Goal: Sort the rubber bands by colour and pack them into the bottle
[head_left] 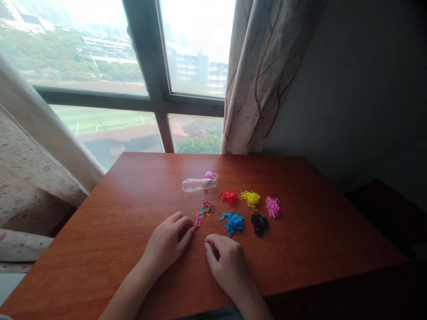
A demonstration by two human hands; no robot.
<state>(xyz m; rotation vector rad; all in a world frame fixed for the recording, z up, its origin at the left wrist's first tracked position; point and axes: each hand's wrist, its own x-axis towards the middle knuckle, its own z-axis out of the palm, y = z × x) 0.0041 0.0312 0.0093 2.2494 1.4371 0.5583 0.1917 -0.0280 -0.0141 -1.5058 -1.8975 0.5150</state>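
Note:
Small rubber bands lie sorted by colour on the brown table (133,209): a red pile (229,197), a yellow pile (250,198), a pink pile (272,206), a blue pile (232,222) and a black pile (259,223). A small mixed cluster (207,208) sits left of them. A pink band (199,219) lies at the fingertips of my left hand (167,242), whose fingers are curled loosely on the table. My right hand (227,262) rests curled just below the blue pile, fingers pressed together. A clear plastic bottle (199,184) with a pink cap lies on its side behind.
A large window (150,80) and patterned curtains (263,75) stand behind the table. A dark wall is at the right, with dark furniture (390,213) beyond the table's right edge. Cushioned fabric (23,195) lies at the left.

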